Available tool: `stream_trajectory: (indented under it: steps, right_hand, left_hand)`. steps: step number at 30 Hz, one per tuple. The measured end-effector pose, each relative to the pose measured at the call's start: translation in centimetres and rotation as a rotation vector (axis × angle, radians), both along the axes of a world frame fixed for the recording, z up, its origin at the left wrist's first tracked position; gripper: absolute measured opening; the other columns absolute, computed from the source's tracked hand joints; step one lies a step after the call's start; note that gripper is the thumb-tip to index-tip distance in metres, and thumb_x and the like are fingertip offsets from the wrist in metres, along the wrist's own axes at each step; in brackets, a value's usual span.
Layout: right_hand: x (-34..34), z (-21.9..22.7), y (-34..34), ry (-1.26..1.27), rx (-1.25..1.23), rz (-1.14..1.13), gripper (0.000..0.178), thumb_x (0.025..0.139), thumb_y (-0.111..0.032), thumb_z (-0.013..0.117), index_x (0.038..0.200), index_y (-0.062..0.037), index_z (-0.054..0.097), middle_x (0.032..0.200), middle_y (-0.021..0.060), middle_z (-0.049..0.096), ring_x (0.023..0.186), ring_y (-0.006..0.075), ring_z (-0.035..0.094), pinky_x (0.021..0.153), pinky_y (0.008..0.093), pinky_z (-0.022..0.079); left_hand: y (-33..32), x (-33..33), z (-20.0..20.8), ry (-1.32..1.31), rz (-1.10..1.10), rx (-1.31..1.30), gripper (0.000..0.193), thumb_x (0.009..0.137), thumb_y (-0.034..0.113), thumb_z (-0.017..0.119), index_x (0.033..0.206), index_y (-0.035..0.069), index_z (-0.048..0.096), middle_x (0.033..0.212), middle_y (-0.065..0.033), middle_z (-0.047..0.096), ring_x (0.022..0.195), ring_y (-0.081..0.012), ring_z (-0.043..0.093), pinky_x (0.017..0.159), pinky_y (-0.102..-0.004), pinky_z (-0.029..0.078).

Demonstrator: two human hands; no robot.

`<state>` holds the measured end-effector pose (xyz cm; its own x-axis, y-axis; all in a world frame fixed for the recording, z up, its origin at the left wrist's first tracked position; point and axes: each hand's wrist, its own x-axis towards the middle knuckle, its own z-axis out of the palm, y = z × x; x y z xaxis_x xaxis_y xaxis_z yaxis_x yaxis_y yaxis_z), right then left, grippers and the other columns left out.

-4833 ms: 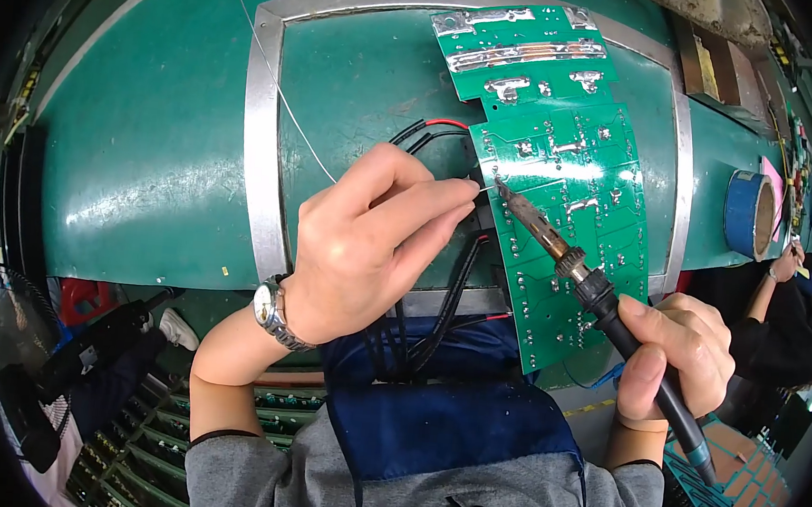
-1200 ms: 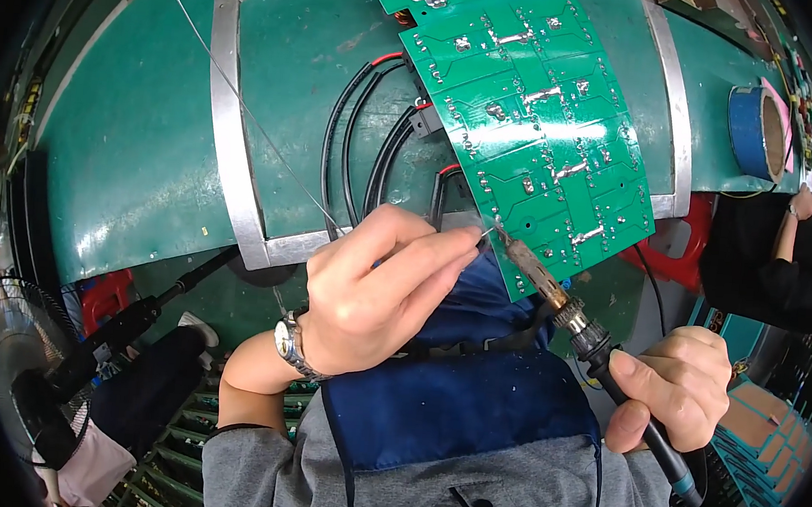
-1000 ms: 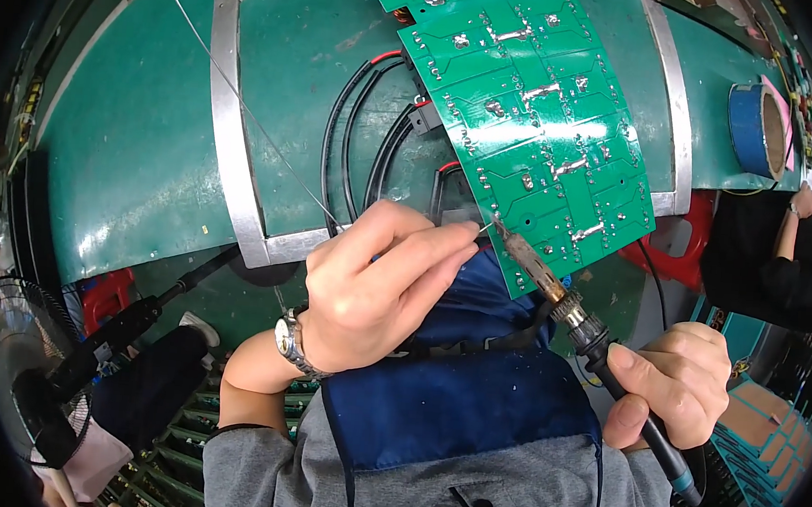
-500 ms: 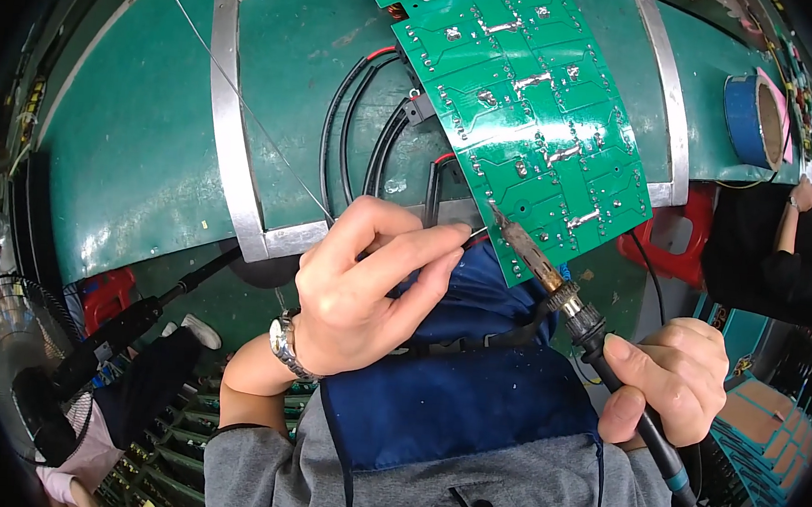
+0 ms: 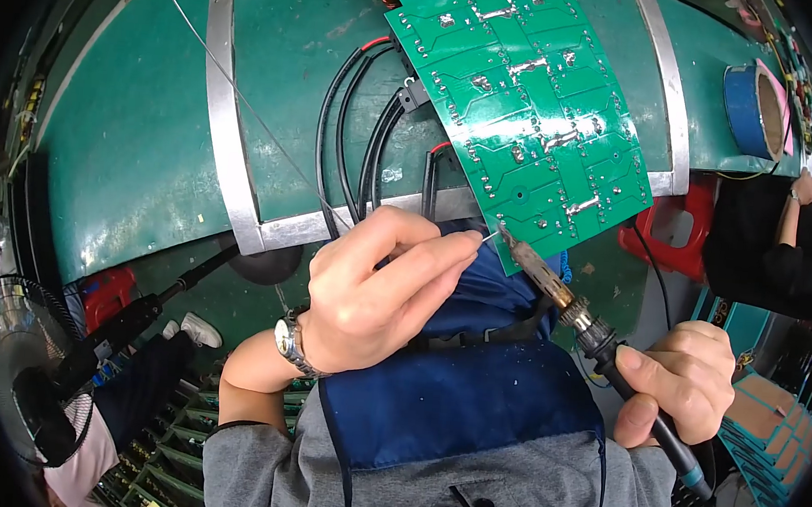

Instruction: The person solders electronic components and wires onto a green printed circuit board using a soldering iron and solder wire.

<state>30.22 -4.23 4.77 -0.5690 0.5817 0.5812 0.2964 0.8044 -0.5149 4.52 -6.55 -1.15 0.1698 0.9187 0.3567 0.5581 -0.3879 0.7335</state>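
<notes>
A green circuit board [image 5: 543, 93] lies solder side up, its near corner hanging past the table's front edge. My right hand [image 5: 682, 378] is wrapped round the handle of a soldering iron [image 5: 547, 282], whose tip rests at or just over the board near its near left edge. Pinched in the fingertips of my left hand [image 5: 380, 285] is a thin solder wire [image 5: 248, 108]. It runs down from the upper left, and its short free end pokes out beside the iron's tip. Whether wire and tip touch is too small to tell.
Black cables [image 5: 330, 124] loop out from under the board's left side. A metal frame [image 5: 233, 145] is set on the green table. A blue tape roll [image 5: 753, 111] stands at the right, above a red stool [image 5: 679, 237]. Another person's arm [image 5: 790, 222] shows at far right.
The iron's tip has moved down toward the board's near corner, and my right hand a little rightward. My left hand has shifted slightly right with the solder wire. The board has slid slightly away.
</notes>
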Motion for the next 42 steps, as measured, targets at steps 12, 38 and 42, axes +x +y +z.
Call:
stream_trajectory:
  steps: [12, 38, 42]
  right_hand:
    - [0.9, 0.7, -0.6, -0.009, 0.03, -0.008, 0.034, 0.092, -0.029, 0.06, 0.084, 0.0033, 0.068, 0.052, -0.0024, 0.051, 0.039, 0.0071, 0.044, 0.034, 0.0194, 0.026]
    - [1.9, 0.3, -1.2, -0.006, 0.067, 0.024, 0.044, 0.09, -0.04, 0.062, 0.085, 0.0028, 0.068, 0.051, -0.0036, 0.049, 0.038, 0.0058, 0.04, 0.034, 0.0198, 0.023]
    - [4.3, 0.2, -1.4, 0.01, 0.139, -0.23, 0.037, 0.092, -0.032, 0.058, 0.084, 0.0035, 0.064, 0.061, 0.0055, 0.056, 0.046, 0.0122, 0.046, 0.043, 0.0255, 0.034]
  left_hand:
    - [-0.7, 0.0, 0.7, 0.013, -0.132, -0.059, 0.027, 0.067, -0.002, 0.078, 0.093, 0.006, 0.073, 0.074, -0.0044, 0.057, 0.062, -0.0148, 0.057, 0.051, -0.0259, 0.045]
    - [-1.2, 0.3, 0.6, 0.059, 0.013, 0.054, 0.027, 0.066, -0.002, 0.078, 0.092, 0.004, 0.072, 0.077, -0.0052, 0.058, 0.063, -0.016, 0.057, 0.053, -0.0269, 0.046]
    - [-0.9, -0.5, 0.3, 0.07, 0.097, 0.093, 0.027, 0.063, 0.001, 0.081, 0.088, 0.007, 0.073, 0.076, -0.0029, 0.058, 0.068, -0.0187, 0.056, 0.06, -0.0304, 0.046]
